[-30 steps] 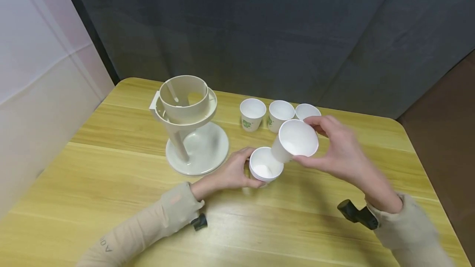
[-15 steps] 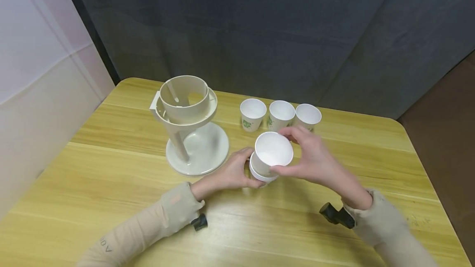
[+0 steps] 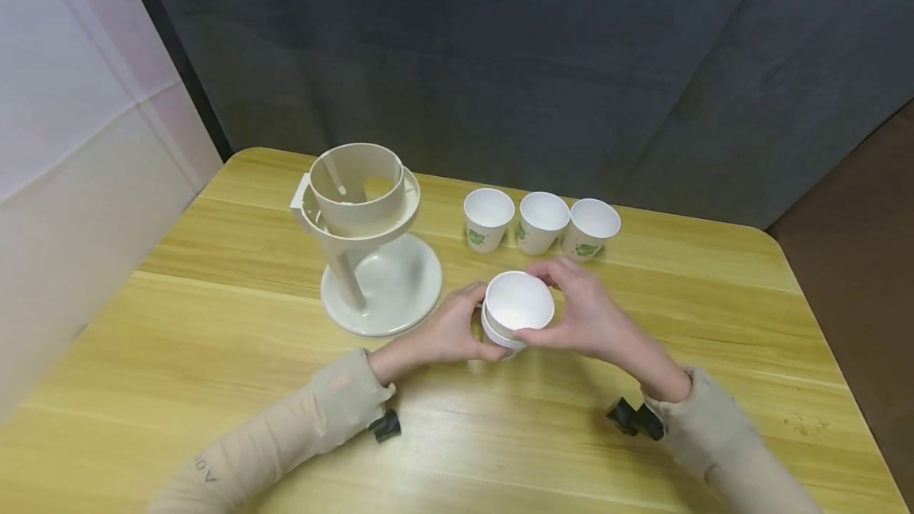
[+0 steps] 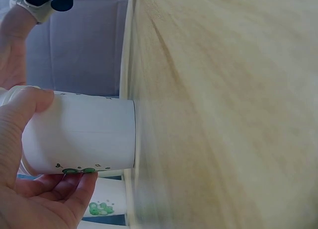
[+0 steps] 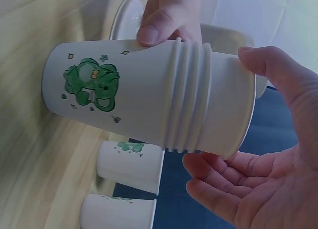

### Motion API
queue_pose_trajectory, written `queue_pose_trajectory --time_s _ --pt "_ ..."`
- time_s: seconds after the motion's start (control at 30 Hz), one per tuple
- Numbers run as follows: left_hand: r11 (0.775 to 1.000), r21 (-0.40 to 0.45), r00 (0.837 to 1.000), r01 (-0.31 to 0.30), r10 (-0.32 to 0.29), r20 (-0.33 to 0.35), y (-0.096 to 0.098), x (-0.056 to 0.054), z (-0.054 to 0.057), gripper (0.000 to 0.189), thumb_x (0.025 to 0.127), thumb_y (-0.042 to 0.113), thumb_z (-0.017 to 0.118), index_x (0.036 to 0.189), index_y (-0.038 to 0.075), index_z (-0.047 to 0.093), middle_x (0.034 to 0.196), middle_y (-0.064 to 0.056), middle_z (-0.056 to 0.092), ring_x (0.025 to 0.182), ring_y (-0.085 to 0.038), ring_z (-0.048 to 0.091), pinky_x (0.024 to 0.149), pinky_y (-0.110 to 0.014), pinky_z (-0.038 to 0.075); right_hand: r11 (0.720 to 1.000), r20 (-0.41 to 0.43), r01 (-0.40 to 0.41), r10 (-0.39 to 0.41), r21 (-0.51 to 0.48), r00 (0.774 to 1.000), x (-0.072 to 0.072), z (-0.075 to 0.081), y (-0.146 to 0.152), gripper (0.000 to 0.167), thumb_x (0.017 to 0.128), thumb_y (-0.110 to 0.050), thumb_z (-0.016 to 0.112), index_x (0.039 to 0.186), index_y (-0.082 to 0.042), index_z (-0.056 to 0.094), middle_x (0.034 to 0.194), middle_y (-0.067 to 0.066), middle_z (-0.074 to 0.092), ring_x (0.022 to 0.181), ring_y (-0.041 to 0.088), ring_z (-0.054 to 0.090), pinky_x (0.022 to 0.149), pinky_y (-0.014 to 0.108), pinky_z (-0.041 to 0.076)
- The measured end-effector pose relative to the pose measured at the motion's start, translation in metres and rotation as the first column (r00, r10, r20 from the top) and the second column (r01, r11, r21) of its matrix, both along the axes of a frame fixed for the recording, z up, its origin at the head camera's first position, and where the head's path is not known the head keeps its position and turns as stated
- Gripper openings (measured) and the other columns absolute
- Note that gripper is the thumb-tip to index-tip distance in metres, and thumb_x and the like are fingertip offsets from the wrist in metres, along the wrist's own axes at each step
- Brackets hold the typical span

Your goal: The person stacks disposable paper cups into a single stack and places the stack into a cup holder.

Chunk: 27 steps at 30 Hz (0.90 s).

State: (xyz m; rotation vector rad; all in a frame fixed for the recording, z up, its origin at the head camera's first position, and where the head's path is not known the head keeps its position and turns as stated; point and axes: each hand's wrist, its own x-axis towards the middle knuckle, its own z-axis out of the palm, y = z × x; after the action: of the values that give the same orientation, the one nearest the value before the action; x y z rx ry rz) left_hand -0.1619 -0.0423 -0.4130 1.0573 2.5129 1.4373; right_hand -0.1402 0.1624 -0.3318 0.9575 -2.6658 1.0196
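My left hand [image 3: 450, 331] grips a stack of white paper cups [image 5: 141, 105], which stands upright on the table. Green cartoon animals are printed on its side, and several rims show nested together in the right wrist view. One paper cup [image 3: 519, 301] sits partway down in the stack's mouth, its wall rising above the other rims. Near that cup's rim, my right hand [image 3: 589, 312] holds it between thumb and fingers. From the left wrist, the left thumb [image 4: 32, 97] lies across the stack near its rims, with fingers on the opposite side.
Behind the hands stand three separate paper cups, a left one [image 3: 489, 218], a middle one [image 3: 544, 222] and a right one [image 3: 591, 228]. To the left is a cream plastic stand [image 3: 357, 216] with a ring on top and a round base [image 3: 403, 284]. A dark curtain [image 3: 457, 62] hangs behind the wooden table [image 3: 457, 450].
My right hand has brought its cup leftward and down from beside the stack into the stack's mouth. The left hand has stayed in place around the stack.
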Motion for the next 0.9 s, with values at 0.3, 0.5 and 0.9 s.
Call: queue_pose_trajectory --time_s 0.3,0.5,0.9 --pt "1.000 0.008 1.000 0.000 0.000 0.008 0.000 0.000 0.001 0.070 0.062 0.018 0.085 0.120 -0.005 0.053 0.108 -0.011 0.060 0.096 -0.020 0.059 0.083 -0.024 0.050 1.000 0.023 -0.004 0.003 0.013 1.000 -0.001 -0.007 0.000 0.063 0.058 -0.023 0.088 0.108 0.000 0.058 0.098 0.008 0.060 0.091 0.022 0.056 0.079 0.041 0.052" --pt "1.000 0.002 1.000 0.003 -0.003 0.012 0.000 0.000 0.001 0.069 0.064 0.020 0.084 0.120 -0.005 0.053 0.109 -0.012 0.060 0.098 -0.021 0.058 0.084 -0.024 0.050 0.999 0.055 -0.003 0.001 0.035 0.998 -0.001 -0.010 0.000 0.065 0.058 -0.024 0.088 0.109 0.001 0.057 0.099 0.010 0.058 0.092 0.024 0.056 0.079 0.045 0.051" --pt "1.000 0.009 1.000 0.003 -0.003 0.011 0.001 0.000 0.001 0.065 0.064 0.018 0.084 0.117 -0.004 0.054 0.106 -0.011 0.060 0.096 -0.020 0.059 0.083 -0.023 0.050 0.999 0.075 -0.002 -0.001 0.043 0.997 0.000 -0.016 0.000 0.069 0.059 -0.025 0.088 0.113 0.003 0.055 0.103 0.011 0.057 0.094 0.025 0.055 0.079 0.046 0.051"
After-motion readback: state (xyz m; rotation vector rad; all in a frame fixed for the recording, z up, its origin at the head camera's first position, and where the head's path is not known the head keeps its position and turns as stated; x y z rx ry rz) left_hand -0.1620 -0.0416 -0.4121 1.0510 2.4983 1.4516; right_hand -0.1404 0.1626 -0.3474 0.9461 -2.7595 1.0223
